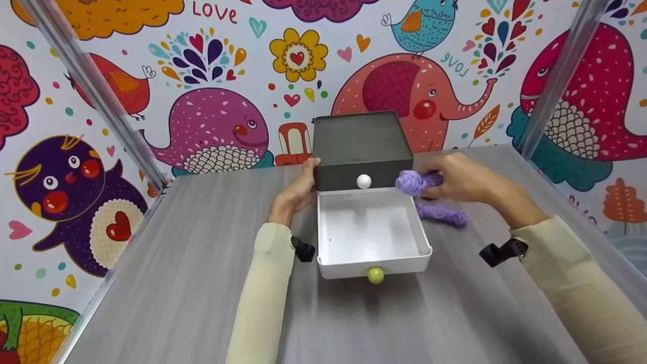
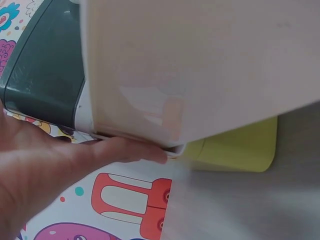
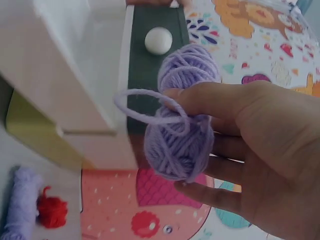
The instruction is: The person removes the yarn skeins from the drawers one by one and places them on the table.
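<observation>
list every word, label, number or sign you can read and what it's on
"LOVE", on the back wall, top, left of centre
Mirrored "LOVE", on the back wall above the elephant's trunk
Pink lettering, low on the right wall: too small to read
Nothing readable on the box, drawer or purple yarn

Cartoon-printed wall panels (image 1: 298,96) behind a grey wood-grain table (image 1: 197,263)

The left arm (image 1: 265,288) reaches forward, its left hand (image 1: 301,188) upraised with one digit stretched straight. The right arm (image 1: 571,273) slants inward from the right, the right hand (image 1: 460,177) gripping between thumb and fingers.
</observation>
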Demonstrator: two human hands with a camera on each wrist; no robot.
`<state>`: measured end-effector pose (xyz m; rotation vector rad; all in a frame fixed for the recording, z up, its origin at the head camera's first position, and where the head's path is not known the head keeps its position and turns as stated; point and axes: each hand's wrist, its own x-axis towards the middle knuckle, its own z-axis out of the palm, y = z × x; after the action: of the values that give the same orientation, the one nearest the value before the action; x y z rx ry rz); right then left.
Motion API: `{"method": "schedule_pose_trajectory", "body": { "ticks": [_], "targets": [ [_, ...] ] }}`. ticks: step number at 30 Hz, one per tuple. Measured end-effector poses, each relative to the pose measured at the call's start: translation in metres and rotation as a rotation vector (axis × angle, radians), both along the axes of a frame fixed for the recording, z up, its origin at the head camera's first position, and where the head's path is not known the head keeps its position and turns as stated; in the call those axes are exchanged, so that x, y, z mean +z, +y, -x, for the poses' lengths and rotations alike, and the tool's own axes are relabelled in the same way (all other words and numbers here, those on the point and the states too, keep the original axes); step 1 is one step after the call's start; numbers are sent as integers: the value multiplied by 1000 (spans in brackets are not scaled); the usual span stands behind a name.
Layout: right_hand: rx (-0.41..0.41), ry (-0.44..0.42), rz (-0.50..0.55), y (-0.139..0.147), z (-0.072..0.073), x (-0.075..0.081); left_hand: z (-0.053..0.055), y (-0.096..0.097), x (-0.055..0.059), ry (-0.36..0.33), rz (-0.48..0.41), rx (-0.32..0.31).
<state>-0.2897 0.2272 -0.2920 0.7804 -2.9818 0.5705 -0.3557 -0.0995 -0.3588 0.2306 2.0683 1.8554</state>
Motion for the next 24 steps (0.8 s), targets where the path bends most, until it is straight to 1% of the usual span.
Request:
{"method": "schedule_pose_trajectory", "body": {
  "ticks": [3, 7, 9, 12, 16, 19, 24],
  "targets": [
    [-37, -7, 15, 13, 3, -6, 0, 0, 1, 0, 3, 4],
    [-64, 3, 20, 28, 8, -16, 0, 0, 1, 3, 4, 11],
    [-75, 15, 19, 34, 11, -21, -1, 0, 0, 4, -7, 12],
    [-113, 16, 24, 43, 14, -28, -1, -1, 0, 4, -33, 5],
    [-174, -19, 51, 55, 18, -38, -2, -1, 0, 5, -56, 0],
    [-212, -46, 79, 62, 20, -45, -2, -1, 0, 8, -44, 1],
    [-265, -100, 119, 71, 22, -56, -2, -1, 0, -5, -36, -8]
  ]
}}
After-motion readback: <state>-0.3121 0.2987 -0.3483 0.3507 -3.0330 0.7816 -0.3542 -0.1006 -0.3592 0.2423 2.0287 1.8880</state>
